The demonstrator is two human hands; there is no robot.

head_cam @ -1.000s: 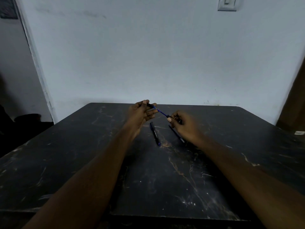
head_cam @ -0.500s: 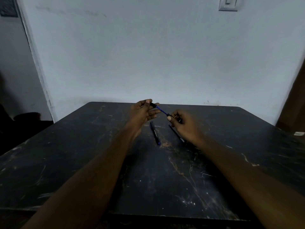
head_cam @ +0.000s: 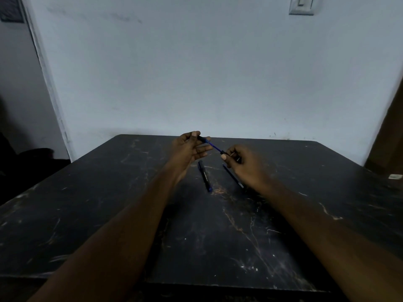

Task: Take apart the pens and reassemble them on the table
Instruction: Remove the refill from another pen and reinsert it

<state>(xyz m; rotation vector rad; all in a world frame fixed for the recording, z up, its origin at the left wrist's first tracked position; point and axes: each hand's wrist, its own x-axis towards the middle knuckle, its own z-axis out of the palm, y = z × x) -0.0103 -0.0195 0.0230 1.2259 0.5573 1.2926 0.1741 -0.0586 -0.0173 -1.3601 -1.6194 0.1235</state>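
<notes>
Above the far middle of the black table (head_cam: 109, 214), my left hand (head_cam: 187, 149) pinches a dark pen barrel (head_cam: 202, 139) between thumb and fingertips. A thin blue refill (head_cam: 216, 147) runs from the barrel down to my right hand (head_cam: 244, 164), which grips its dark tip end. Below the hands, a dark pen with a blue end (head_cam: 205, 175) lies on the table. A second thin pen part (head_cam: 232, 176) lies to its right, partly hidden under my right hand.
The table's far edge meets a pale wall. A light switch (head_cam: 302, 5) sits high on the wall. A dark doorway opens at the left, and brown wood (head_cam: 388, 138) stands at the right. A small white object (head_cam: 395, 176) lies near the table's right edge.
Both hands hold the same pen parts in nearly the same place; my left hand has risen slightly and the blue refill shows a little more between the hands.
</notes>
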